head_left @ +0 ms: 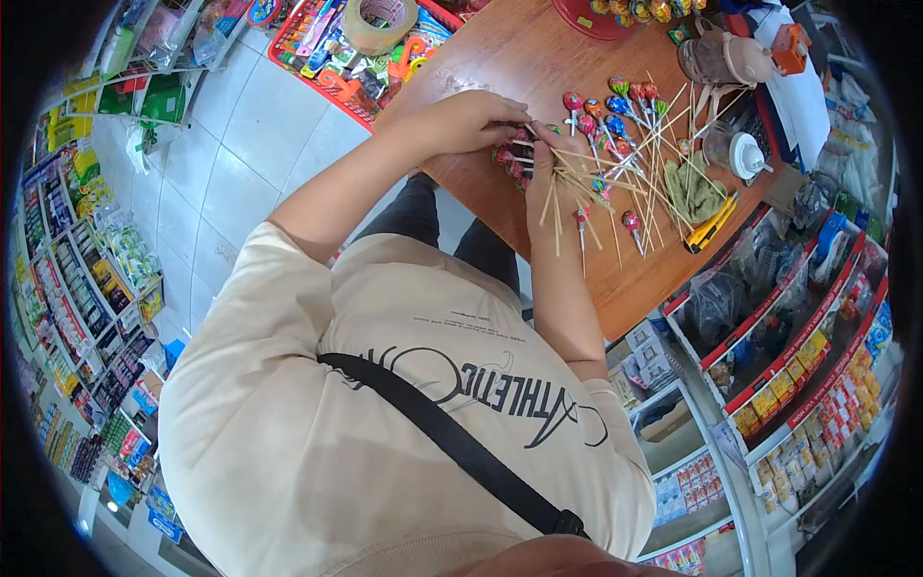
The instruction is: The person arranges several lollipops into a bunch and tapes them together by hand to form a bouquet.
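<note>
Pinching skewers (575, 177) — right fingers (567, 144), left fingers (504, 112) at lollipops (502, 156), grip unclear — wooden table (630, 293), tiled floor (226, 144), shelves (87, 288)

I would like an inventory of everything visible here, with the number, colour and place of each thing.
Table: one, brown, upper right.
Lollipops: many, mixed colours, mostly on table.
Wooden sticks: many, pale, on table and held.
Cutter: one, yellow and black, near table edge.
Cloth: one, olive-green, beside cutter.
Lidded containers: two, clear, table's right side.
Basket: one, red, left of table.
Tape roll: one, tan, on basket's contents.
Stocked shelves: several, mixed colours, both sides.
Floor tiles: many, pale, left.
Shirt: one, beige, centre.
Strap: one, black, across shirt.
Trousers: one pair, dark, below table edge.
Left hand: one, bare, at the lollipops.
Right hand: one, bare, gripping wooden sticks.
</note>
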Demonstrator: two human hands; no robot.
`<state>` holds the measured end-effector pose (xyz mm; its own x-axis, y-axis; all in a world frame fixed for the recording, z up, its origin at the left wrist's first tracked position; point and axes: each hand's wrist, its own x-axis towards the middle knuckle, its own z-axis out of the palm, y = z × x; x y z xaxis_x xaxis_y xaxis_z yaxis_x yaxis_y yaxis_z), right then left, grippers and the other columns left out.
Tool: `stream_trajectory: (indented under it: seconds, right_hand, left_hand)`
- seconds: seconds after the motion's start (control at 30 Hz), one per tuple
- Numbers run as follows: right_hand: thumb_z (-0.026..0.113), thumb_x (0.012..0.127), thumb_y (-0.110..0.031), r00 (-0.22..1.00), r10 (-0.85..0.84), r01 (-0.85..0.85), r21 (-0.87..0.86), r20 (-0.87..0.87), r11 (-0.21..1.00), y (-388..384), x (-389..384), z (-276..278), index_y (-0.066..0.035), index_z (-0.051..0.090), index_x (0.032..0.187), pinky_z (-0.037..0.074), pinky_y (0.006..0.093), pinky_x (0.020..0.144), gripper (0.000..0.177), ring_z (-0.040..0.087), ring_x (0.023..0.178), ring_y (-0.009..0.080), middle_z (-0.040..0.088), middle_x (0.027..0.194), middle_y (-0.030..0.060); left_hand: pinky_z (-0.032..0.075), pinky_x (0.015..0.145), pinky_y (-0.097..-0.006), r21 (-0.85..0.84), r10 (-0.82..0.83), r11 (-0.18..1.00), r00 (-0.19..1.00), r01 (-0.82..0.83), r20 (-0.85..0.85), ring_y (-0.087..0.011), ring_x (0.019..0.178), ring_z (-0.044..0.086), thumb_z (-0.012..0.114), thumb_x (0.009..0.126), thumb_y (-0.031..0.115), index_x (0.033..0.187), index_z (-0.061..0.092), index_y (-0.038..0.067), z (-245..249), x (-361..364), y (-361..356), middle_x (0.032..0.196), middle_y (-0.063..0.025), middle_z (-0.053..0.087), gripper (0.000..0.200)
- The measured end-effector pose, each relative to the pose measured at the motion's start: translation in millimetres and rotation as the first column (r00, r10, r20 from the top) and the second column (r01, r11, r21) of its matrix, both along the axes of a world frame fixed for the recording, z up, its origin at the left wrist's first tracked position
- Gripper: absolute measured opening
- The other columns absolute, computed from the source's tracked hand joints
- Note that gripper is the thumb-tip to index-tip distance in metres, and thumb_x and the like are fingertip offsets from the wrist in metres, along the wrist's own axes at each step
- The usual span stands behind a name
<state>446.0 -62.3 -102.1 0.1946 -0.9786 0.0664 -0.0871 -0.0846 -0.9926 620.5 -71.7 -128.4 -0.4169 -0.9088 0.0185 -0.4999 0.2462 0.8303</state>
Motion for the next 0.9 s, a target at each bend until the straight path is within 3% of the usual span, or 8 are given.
stream_trajectory:
  seconds: [0.17, 0.37, 0.6, 0.67, 0.77, 0.8, 0.83, 0.9]
  right_hand:
    - [0.059, 0.086, -0.013, 0.998, 0.04, -0.05, -0.187, -0.057, 0.981, -7.5, -3.3, -16.1, -0.002, 0.063, 0.085, 0.047, 0.0333, 0.076, 0.012, 0.055, 0.089, 0.0204, 0.062, 0.089, 0.0129]
    - [0.061, 0.084, -0.02, 0.972, 0.073, -0.05, -0.106, 0.224, 0.993, -2.9, 1.7, -22.3, -0.001, 0.055, 0.075, 0.046, 0.0348, 0.071, 0.022, 0.056, 0.076, 0.0244, 0.06, 0.081, 0.0128]
    - [0.063, 0.082, -0.025, 0.996, 0.087, -0.079, -0.286, 0.016, 0.955, -6.9, -2.7, -30.6, 0.0, 0.055, 0.077, 0.045, 0.0364, 0.067, 0.026, 0.057, 0.073, 0.0281, 0.058, 0.077, 0.0128]
    - [0.061, 0.083, -0.024, 0.994, 0.104, -0.11, -0.227, -0.04, 0.968, -7.3, -3.7, -22.6, -0.002, 0.057, 0.083, 0.045, 0.0378, 0.068, 0.022, 0.058, 0.076, 0.0295, 0.059, 0.079, 0.0136]
    - [0.058, 0.082, -0.021, 0.988, 0.141, -0.146, -0.06, -0.068, 0.988, -5.8, -1.6, -25.0, -0.003, 0.059, 0.09, 0.047, 0.0384, 0.067, 0.02, 0.06, 0.077, 0.0274, 0.061, 0.08, 0.0127]
    - [0.058, 0.082, -0.021, 0.927, 0.092, -0.2, 0.27, 0.365, 0.942, -2.0, -2.4, -32.7, -0.005, 0.059, 0.09, 0.048, 0.0374, 0.066, 0.018, 0.061, 0.076, 0.0258, 0.061, 0.08, 0.0115]
    - [0.058, 0.082, -0.021, 0.708, -0.112, -0.368, 0.499, 0.698, 0.784, 1.4, -2.5, -39.1, -0.006, 0.059, 0.089, 0.048, 0.0364, 0.065, 0.017, 0.061, 0.075, 0.0243, 0.062, 0.081, 0.0103]
    - [0.058, 0.082, -0.021, 0.603, -0.201, -0.464, 0.545, 0.772, 0.699, 2.2, -5.7, -39.0, -0.009, 0.059, 0.088, 0.049, 0.0337, 0.063, 0.014, 0.061, 0.074, 0.0213, 0.062, 0.079, 0.0076]
  left_hand:
    - [0.038, 0.094, -0.0392, 0.011, -0.006, 1.0, 1.0, 0.006, -0.008, -0.0338, 0.111, 0.049, 0.054, 0.084, 0.011, 0.119, 0.051, 0.0, 0.5, -2.5, 10.1, 0.128, -0.0191, 0.047, 0.037]
    - [0.033, 0.099, -0.0402, -0.03, 0.059, 0.998, 0.998, -0.059, 0.009, -0.0355, 0.118, 0.042, 0.055, 0.083, 0.012, 0.124, 0.045, -0.001, -5.0, -18.9, 25.4, 0.134, -0.0207, 0.039, 0.045]
    - [0.028, 0.102, -0.0455, -0.169, 0.157, 0.971, 0.984, -0.168, -0.079, -0.0391, 0.12, 0.037, 0.061, 0.075, 0.018, 0.12, 0.049, -0.002, -1.2, -25.6, 30.4, 0.127, -0.0195, 0.047, 0.051]
    - [0.026, 0.103, -0.0476, -0.187, 0.153, 0.958, 0.941, -0.216, -0.303, -0.0403, 0.12, 0.038, 0.064, 0.072, 0.021, 0.119, 0.051, 0.0, 30.4, -27.8, 25.5, 0.124, -0.0181, 0.049, 0.053]
    - [0.027, 0.103, -0.0483, -0.203, 0.071, 0.974, 0.987, -0.1, -0.144, -0.0381, 0.118, 0.041, 0.072, 0.063, 0.024, 0.119, 0.05, 0.004, 77.1, -44.0, 13.0, 0.119, -0.0165, 0.052, 0.063]
    - [0.028, 0.103, -0.0486, -0.245, 0.035, 0.967, 0.991, -0.065, -0.127, -0.0374, 0.117, 0.042, 0.074, 0.061, 0.023, 0.12, 0.049, 0.005, 75.1, -47.0, 8.9, 0.118, -0.0164, 0.053, 0.067]
    - [0.029, 0.102, -0.0489, -0.288, -0.003, 0.957, 0.994, -0.028, -0.107, -0.0368, 0.117, 0.043, 0.075, 0.059, 0.023, 0.121, 0.048, 0.007, 71.2, -49.0, 2.4, 0.116, -0.0163, 0.053, 0.07]
    - [0.03, 0.101, -0.048, -0.332, -0.061, 0.943, 0.995, 0.033, -0.073, -0.0349, 0.116, 0.045, 0.078, 0.055, 0.023, 0.123, 0.045, 0.007, 65.0, -52.2, -5.4, 0.115, -0.0161, 0.053, 0.076]
